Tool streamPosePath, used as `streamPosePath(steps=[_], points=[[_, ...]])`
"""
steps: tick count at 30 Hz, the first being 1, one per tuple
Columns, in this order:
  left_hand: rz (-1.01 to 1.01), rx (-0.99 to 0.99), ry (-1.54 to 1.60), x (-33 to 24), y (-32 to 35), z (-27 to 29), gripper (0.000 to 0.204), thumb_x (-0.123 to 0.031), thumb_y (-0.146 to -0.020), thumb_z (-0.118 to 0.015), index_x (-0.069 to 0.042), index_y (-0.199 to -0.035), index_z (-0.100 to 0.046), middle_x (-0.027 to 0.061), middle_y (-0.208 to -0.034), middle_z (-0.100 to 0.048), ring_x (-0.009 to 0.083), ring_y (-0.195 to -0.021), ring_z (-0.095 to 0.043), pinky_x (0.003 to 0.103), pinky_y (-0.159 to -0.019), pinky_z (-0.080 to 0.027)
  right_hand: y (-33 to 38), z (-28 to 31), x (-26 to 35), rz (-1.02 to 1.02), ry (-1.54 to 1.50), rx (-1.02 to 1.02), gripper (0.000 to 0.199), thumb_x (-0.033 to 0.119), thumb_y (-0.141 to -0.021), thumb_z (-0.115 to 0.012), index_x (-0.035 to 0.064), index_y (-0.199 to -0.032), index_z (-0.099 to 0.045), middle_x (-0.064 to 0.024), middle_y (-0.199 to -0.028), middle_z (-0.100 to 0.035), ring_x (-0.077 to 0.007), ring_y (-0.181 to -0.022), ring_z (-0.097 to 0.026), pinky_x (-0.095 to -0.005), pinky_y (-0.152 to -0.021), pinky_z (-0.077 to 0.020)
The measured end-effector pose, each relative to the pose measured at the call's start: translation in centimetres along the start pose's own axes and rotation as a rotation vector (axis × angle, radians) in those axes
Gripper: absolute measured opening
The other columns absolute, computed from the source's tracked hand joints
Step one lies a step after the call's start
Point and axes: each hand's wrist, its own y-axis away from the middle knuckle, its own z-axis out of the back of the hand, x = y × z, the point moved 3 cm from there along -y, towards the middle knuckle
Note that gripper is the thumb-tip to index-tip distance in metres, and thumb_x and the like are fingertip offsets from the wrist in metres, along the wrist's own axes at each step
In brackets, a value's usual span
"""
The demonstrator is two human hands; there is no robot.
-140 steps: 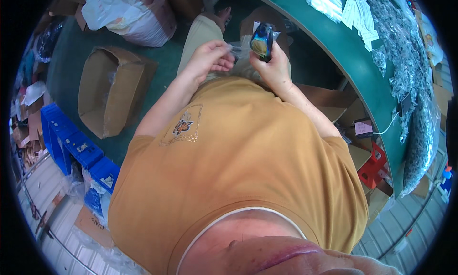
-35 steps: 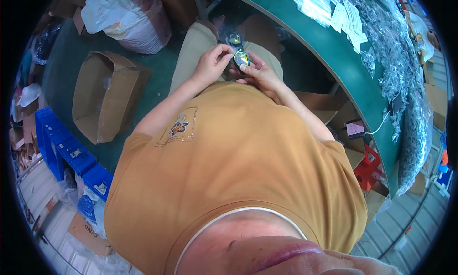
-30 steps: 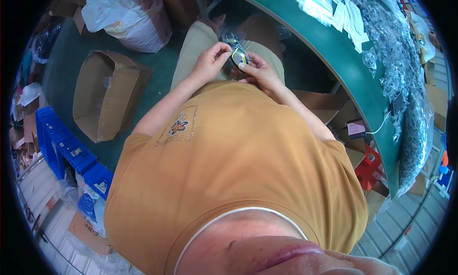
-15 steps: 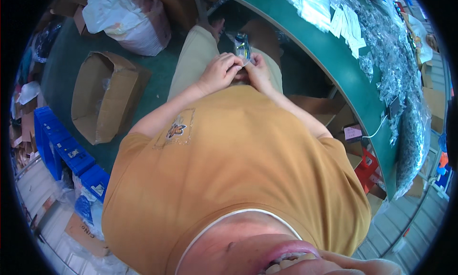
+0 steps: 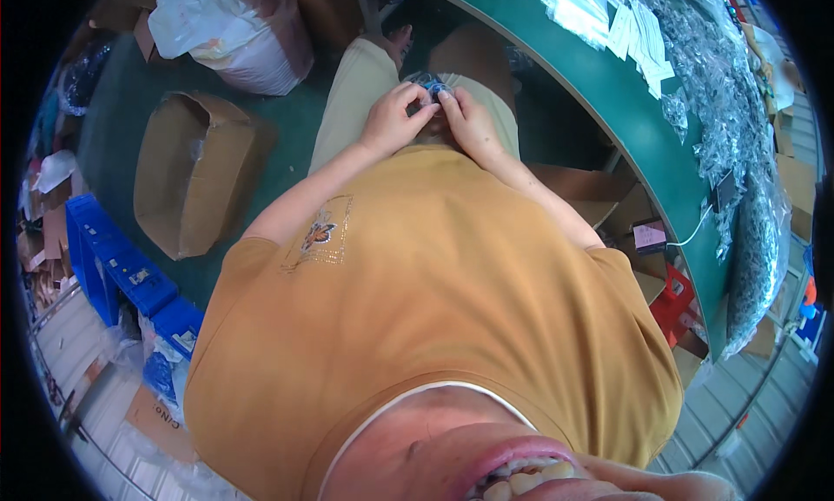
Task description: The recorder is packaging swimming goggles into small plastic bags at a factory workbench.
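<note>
Small dark-and-blue item in clear plastic (image 5: 435,87) is held between the pale trousers' (image 5: 347,93) legs, partly covered by fingers. Left hand (image 5: 393,121) grip: nearly closed, item pinched by thumb and fingertips. Right hand (image 5: 471,129) grip: nearly closed too, item pinched from the other side. Open carton (image 5: 228,184) and white sack (image 5: 239,41) are seen at left, well apart from the hands. Paper slips (image 5: 640,45) and a heap of clear bags (image 5: 725,110) are spread on the green surface (image 5: 612,93) at right.
</note>
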Motion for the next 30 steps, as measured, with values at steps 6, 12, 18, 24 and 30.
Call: streamPosePath(steps=[6,12,18,24,30], points=[[0.283,0.185,-0.005,0.7,0.8,0.5,0.016,-0.014,-0.087,-0.07,-0.004,-0.096,-0.061,0.0087,-0.093,-0.064,0.0189,-0.077,-0.065,0.033,-0.069,-0.051,2.2,2.8,3.7,0.327,1.025,-0.038,0.023,0.03,-0.097,-0.062,0.0101,-0.104,-0.071,-0.0178,-0.081,-0.071,-0.0384,-0.078,-0.07,-0.0479,-0.069,-0.0554],[-0.029,0.089,-0.262,-4.3,1.2,3.6,0.024,-0.013,-0.087,-0.067,-0.008,-0.11,-0.061,0.0086,-0.107,-0.064,0.0228,-0.086,-0.068,0.037,-0.075,-0.054,3.1,1.3,5.8,0.297,0.686,0.074,0.021,0.017,-0.091,-0.063,0.01,-0.111,-0.063,-0.0174,-0.085,-0.071,-0.0383,-0.081,-0.07,-0.0467,-0.071,-0.0556],[0.035,0.358,-0.082,-3.3,1.9,3.7,0.024,-0.022,-0.087,-0.071,-0.007,-0.104,-0.064,0.0091,-0.103,-0.062,0.0323,-0.098,-0.065,0.046,-0.081,-0.054,3.0,0.0,6.0,0.283,0.493,0.191,0.018,0.015,-0.091,-0.062,0.0088,-0.108,-0.063,-0.0176,-0.085,-0.07,-0.0373,-0.079,-0.069,-0.0441,-0.07,-0.0536],[-0.029,0.327,-0.206,-3.0,2.1,3.7,0.022,-0.024,-0.087,-0.073,-0.006,-0.094,-0.063,0.0093,-0.104,-0.062,0.0322,-0.095,-0.065,0.043,-0.079,-0.053,3.2,-0.1,5.2,0.226,0.352,0.26,0.013,0.011,-0.09,-0.065,0.0069,-0.101,-0.06,-0.0094,-0.075,-0.064,-0.0206,-0.07,-0.065,-0.0359,-0.065,-0.0511],[-0.004,0.512,0.061,-8.5,0.1,8.3,0.015,-0.015,-0.091,-0.072,-0.004,-0.097,-0.063,0.0077,-0.091,-0.066,0.0222,-0.087,-0.066,0.034,-0.076,-0.052,2.7,2.2,12.7,0.055,-0.289,0.606,0.013,0.011,-0.098,-0.064,0.0037,-0.109,-0.062,0.0008,-0.09,-0.063,-0.0094,-0.086,-0.061,-0.0243,-0.078,-0.051]])
